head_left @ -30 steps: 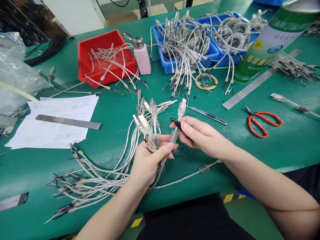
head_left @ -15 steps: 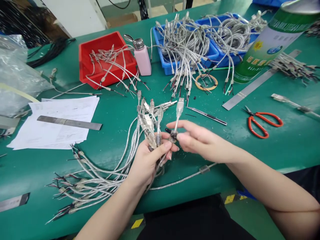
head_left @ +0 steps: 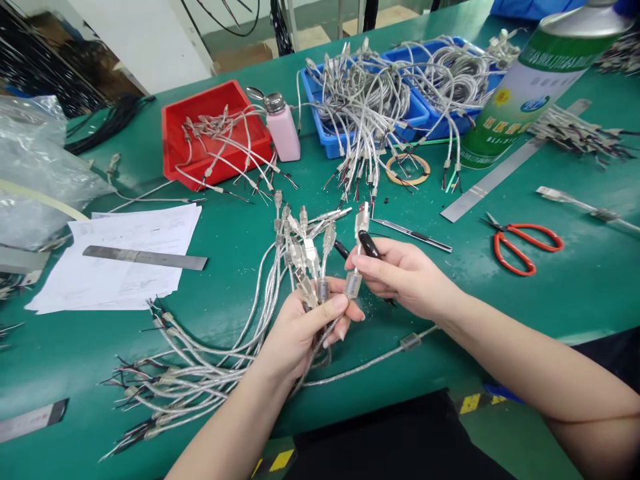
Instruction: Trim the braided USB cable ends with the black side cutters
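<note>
My left hand [head_left: 313, 327] is closed around a bunch of clear-jacketed USB cables [head_left: 240, 360], with several plugs [head_left: 311, 253] sticking up above the fingers. One cable's metal USB plug [head_left: 363, 217] stands apart to the right, and its clear bead [head_left: 353, 285] lies between my two hands. My right hand [head_left: 395, 270] is closed on a slim black tool [head_left: 370, 245] whose kind I cannot make out. Its thumb and finger are at that cable, between plug and bead. The stripped wire ends [head_left: 135, 387] of the bunch spread out at the left.
Behind the hands stand a red tray [head_left: 173, 157], a pink pump bottle [head_left: 283, 135] and blue trays [head_left: 327, 145] of cables. At right are a tall spray can [head_left: 520, 100], red-handled snips [head_left: 515, 250] and a metal ruler [head_left: 465, 203]. A craft knife [head_left: 415, 235] lies near my right hand.
My right hand has shifted slightly up and right from the bead to the cable above it. The black tool now shows more, behind the plug. The bead is more exposed.
</note>
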`<state>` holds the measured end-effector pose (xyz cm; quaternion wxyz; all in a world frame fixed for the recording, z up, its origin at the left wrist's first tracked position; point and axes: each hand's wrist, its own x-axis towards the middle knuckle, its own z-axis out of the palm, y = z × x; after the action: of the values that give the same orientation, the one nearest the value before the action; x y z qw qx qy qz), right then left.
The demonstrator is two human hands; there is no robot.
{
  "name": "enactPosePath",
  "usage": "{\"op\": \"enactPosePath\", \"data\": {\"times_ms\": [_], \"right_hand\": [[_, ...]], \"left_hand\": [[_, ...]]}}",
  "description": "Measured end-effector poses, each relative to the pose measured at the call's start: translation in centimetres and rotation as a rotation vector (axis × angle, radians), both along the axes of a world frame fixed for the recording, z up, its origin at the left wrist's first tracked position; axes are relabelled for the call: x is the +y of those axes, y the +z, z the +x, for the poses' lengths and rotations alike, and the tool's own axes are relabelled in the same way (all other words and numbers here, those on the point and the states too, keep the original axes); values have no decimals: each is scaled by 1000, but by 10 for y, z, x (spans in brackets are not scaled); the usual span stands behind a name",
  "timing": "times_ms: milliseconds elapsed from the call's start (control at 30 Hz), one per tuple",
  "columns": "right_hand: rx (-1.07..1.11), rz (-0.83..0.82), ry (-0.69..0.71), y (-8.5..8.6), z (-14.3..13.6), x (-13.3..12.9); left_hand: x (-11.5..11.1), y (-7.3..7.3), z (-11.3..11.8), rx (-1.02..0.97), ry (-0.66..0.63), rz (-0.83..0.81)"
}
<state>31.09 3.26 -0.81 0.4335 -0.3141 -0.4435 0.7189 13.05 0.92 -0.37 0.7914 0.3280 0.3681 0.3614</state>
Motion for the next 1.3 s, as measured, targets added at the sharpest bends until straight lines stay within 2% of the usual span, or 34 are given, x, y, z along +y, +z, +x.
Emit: {"op": "enactPosePath", "data": {"times_ms": [133,467,700,800,900,967,1000,1133,1233,1300], "right_hand": [[-3,8,-97,-2,-3,-2],[-115,132,-158,-4,-4,-3],[-232,152,-204,-2,-4,-3],[-305,182,-120,2,0,-6],[-360,214,89,9,3,-12],[-411,294,186,12,3,-14],[-454,353,186,13,3,-15],[-649,532,-39,9,2,-12],[-714,463,-120,6,5,-7],[-767,396,-186,6,10,-3]], "left_hand": [[-1,0,3,39,65,-29],[-4,4,6,83,92,-20],[-5,5,7,63,108,-42],[-4,4,7,61,153,-38],[-3,1,7,73,216,-29],[-3,0,7,90,245,-9],[-4,0,7,103,248,2],[-6,1,7,151,182,-14],[-5,1,8,155,143,-30],[-4,0,8,205,133,15]]}}
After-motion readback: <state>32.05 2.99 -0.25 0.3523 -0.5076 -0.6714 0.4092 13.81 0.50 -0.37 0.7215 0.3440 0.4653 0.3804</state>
